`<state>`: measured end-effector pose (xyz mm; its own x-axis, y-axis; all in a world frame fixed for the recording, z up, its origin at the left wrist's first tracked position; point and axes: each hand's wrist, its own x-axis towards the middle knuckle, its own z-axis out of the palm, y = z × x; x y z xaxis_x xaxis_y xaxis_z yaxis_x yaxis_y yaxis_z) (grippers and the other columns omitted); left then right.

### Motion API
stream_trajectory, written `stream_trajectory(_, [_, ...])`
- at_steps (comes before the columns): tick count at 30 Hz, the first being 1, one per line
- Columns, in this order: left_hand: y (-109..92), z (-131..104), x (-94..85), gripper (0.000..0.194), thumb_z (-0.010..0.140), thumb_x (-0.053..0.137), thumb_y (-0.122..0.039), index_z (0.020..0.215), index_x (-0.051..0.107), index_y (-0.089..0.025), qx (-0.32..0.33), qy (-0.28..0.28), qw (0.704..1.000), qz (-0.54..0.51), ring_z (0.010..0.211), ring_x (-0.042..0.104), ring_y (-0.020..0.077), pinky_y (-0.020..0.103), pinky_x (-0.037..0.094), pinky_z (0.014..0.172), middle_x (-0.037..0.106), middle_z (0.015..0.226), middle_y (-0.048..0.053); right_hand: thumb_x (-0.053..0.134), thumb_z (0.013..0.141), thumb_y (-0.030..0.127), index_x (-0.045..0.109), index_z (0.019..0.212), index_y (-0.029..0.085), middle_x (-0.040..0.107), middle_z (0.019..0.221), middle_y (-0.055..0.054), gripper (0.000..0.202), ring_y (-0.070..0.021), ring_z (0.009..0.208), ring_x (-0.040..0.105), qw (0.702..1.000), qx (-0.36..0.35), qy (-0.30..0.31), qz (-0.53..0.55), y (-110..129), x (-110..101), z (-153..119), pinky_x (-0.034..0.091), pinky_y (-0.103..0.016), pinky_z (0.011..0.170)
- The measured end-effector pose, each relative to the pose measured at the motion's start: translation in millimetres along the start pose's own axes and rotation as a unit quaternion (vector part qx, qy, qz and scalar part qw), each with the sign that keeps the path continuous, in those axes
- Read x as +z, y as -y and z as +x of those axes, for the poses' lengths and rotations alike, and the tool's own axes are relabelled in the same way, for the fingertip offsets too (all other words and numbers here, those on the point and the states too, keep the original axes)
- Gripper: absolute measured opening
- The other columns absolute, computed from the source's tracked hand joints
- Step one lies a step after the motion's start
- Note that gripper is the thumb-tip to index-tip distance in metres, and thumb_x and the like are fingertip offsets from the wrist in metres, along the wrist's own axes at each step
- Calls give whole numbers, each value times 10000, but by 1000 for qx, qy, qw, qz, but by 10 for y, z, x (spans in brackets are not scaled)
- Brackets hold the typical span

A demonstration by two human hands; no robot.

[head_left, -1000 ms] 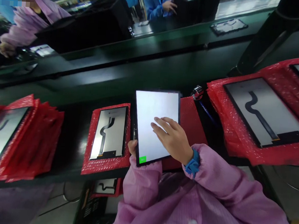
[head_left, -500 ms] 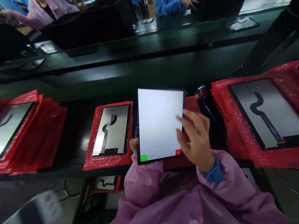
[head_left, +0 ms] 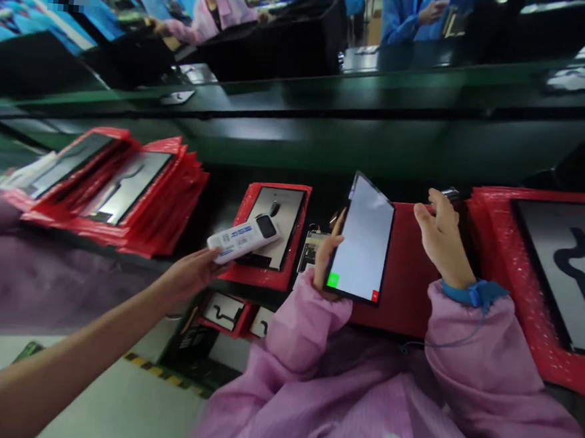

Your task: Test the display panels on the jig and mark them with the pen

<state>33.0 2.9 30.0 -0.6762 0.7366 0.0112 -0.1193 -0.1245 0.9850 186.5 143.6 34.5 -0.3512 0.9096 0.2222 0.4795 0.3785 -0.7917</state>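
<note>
My left hand [head_left: 324, 258] grips the left edge of a lit display panel [head_left: 363, 244], which is tilted up above a red mat [head_left: 409, 274]. The screen is white, with a small green square and a small red square in its bottom corners. Off to the right of the panel, my right hand [head_left: 444, 239] is raised with its fingers apart and holds nothing. A blue wrist strap [head_left: 472, 293] with a thin cord is on that wrist. Beside my left hand lies a circuit board [head_left: 309, 252], partly hidden.
From the left, another person's hand [head_left: 188, 278] holds a white oblong item [head_left: 243, 241] with a dark window over an unlit panel [head_left: 286, 208] on red bubble wrap. Bubble-wrapped panels are stacked left [head_left: 137, 181] and right [head_left: 543, 276]. Co-workers sit across the bench.
The lit panel has turned and tilted in my left hand. My right hand has moved away from the screen. The other person's hand has come in with the white item, and the view has swung left.
</note>
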Motion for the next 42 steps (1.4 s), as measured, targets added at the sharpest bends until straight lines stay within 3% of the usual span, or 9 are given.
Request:
stream_trajectory(6, [-49, -44, 422, 560, 953, 409, -77, 1445, 550, -304, 73, 147, 986, -41, 1312, 601, 261, 449, 592, 1044, 611, 1425, -42, 351, 971, 733, 339, 1545, 303, 351, 1612, -88, 717, -296, 1525, 283, 992, -76, 60, 85, 166, -52, 168, 244, -568, 1248])
stream_trajectory(11, [-108, -166, 567, 573, 978, 458, -131, 1522, 445, -311, 52, 189, 981, 3, 1432, 475, 218, 413, 470, 1173, 496, 1544, -34, 542, 890, 738, 420, 1485, 263, 479, 1515, -96, 771, -299, 1462, 404, 975, -152, 109, 119, 213, 35, 501, 284, -516, 1253])
stream_trajectory(14, [-100, -288, 377, 426, 1023, 459, -292, 1437, 544, -245, 124, 185, 974, 27, 1411, 499, 230, 420, 434, 1177, 566, 1489, 66, 618, 861, 693, 477, 1414, 256, 559, 1423, -90, 719, -289, 1400, 480, 971, -170, 95, 141, 161, 79, 587, 331, -496, 1231])
stream_trajectory(16, [11, -389, 111, 336, 1031, 450, -318, 1264, 664, -207, 213, 123, 958, 145, 1307, 558, 236, 435, 430, 1142, 638, 1338, 108, 622, 872, 656, 481, 1397, 268, 566, 1411, -83, 668, -284, 1390, 489, 970, -174, 88, 147, 117, 87, 591, 345, -498, 1221])
stream_trajectory(19, [316, -511, -344, 281, 1002, 453, -216, 1111, 708, -169, 293, -3, 862, 413, 1110, 576, 252, 440, 483, 1002, 639, 1147, 142, 624, 882, 620, 464, 1402, 269, 555, 1419, -84, 648, -278, 1400, 479, 968, -169, 89, 164, 69, 85, 568, 346, -499, 1220])
stream_trajectory(22, [592, -551, -633, 312, 967, 486, -193, 1216, 666, -139, 297, -10, 776, 556, 1088, 546, 288, 468, 489, 962, 576, 1182, 181, 639, 874, 614, 457, 1403, 268, 552, 1421, -85, 658, -270, 1402, 478, 966, -162, 92, 181, 51, 87, 551, 356, -490, 1217])
stream_trajectory(24, [673, -547, -690, 362, 954, 502, -185, 1287, 639, -150, 295, 6, 750, 592, 1062, 537, 292, 473, 491, 949, 546, 1218, 187, 642, 867, 627, 458, 1400, 277, 553, 1421, -77, 663, -269, 1404, 477, 966, -159, 89, 183, 51, 89, 548, 357, -497, 1217])
stream_trajectory(37, [694, -554, -677, 382, 978, 464, -205, 1298, 673, -196, 310, 17, 702, 641, 1035, 559, 299, 448, 493, 911, 585, 1258, 187, 594, 898, 597, 434, 1452, 291, 503, 1457, -72, 653, -281, 1400, 457, 978, -138, 87, 130, 101, 44, 517, 378, -523, 1191])
stream_trajectory(42, [668, -585, -682, 416, 1018, 420, -310, 1346, 632, -169, 304, 27, 736, 605, 1148, 551, 320, 477, 461, 967, 561, 1370, 209, 644, 866, 434, 584, 1344, 220, 650, 1073, -90, 527, -239, 932, 636, 998, -39, 54, 17, 202, -249, 400, 552, -464, 897])
